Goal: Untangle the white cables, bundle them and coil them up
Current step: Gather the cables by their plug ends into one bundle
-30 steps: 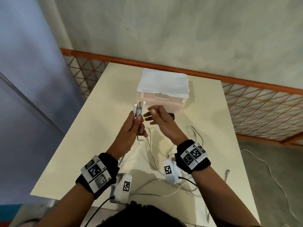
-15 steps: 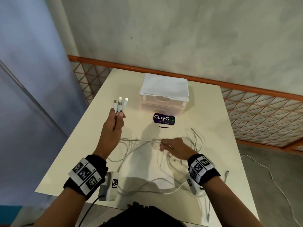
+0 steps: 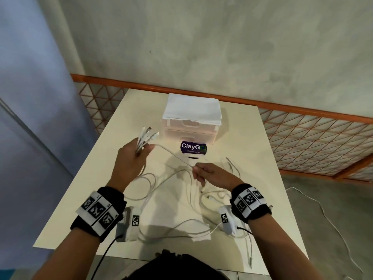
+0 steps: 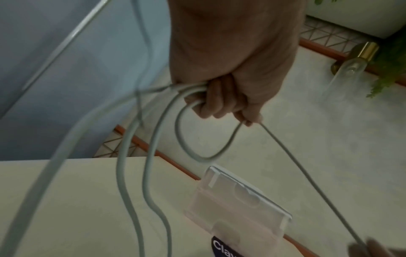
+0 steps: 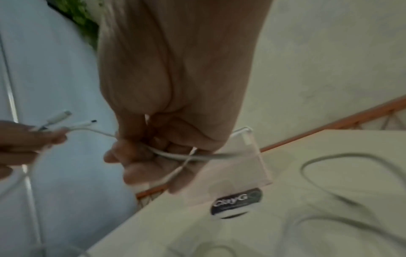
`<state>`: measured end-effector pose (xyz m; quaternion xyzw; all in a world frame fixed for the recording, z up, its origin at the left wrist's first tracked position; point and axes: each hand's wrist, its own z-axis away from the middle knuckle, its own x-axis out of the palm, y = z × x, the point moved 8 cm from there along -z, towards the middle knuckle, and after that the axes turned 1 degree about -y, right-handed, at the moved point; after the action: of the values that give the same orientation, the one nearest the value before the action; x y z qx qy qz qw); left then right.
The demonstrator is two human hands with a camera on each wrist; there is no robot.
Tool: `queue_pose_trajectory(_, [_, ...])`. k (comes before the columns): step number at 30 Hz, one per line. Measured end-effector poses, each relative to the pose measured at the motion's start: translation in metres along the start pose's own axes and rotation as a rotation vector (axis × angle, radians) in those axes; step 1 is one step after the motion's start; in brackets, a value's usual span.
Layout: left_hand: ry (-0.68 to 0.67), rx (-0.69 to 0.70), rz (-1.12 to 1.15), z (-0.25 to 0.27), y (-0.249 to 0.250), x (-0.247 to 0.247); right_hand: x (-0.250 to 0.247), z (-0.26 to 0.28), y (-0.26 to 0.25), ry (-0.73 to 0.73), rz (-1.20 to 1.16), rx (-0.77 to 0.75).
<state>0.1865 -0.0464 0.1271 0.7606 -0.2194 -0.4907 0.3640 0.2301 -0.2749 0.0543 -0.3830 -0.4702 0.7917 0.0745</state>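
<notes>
Loose white cables (image 3: 177, 199) sprawl from the table's (image 3: 262, 168) near edge to its middle. The right hand (image 3: 210, 174) pinches one strand; farther off, the left hand (image 3: 131, 160) grips the gathered plug ends (image 3: 148, 133). Best to slide the pinch outward gently, easing crossings free without yanking.

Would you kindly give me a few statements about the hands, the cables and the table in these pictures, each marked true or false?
1. The left hand grips several white cables with their plugs sticking up. True.
2. The right hand is empty. False: it pinches one cable that runs to the left hand.
3. All cables are coiled up. False: they lie in loose loops on the table.
4. A plastic drawer box stands at the far side of the table. True.
</notes>
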Motion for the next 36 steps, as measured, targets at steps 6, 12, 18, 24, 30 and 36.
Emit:
queue_pose_trajectory(6, [0.161, -0.145, -0.017, -0.004, -0.036, -0.025, -0.018, 0.034, 0.044, 0.072, -0.045, 0.142])
queue_pose_trajectory(12, [-0.107, 0.119, 0.079, 0.020, 0.023, 0.036, -0.018, 0.023, -0.030, 0.099, 0.145, -0.008])
queue_pose_trajectory(18, [-0.280, 0.095, 0.226, 0.030, 0.045, 0.069, -0.045, 0.023, -0.072, 0.178, -0.009, -0.087])
queue_pose_trajectory(24, [0.190, 0.024, 0.246, 0.005, 0.022, -0.006, -0.046, 0.038, 0.025, 0.165, 0.032, 0.123])
queue_pose_trajectory(30, [0.316, -0.117, 0.212, 0.013, -0.002, -0.018, -0.057, 0.051, 0.090, 0.266, 0.119, 0.249])
queue_pose_trajectory(36, [0.186, -0.117, 0.013, 0.013, -0.013, 0.007, -0.094, 0.051, 0.025, 0.520, 0.065, -0.005])
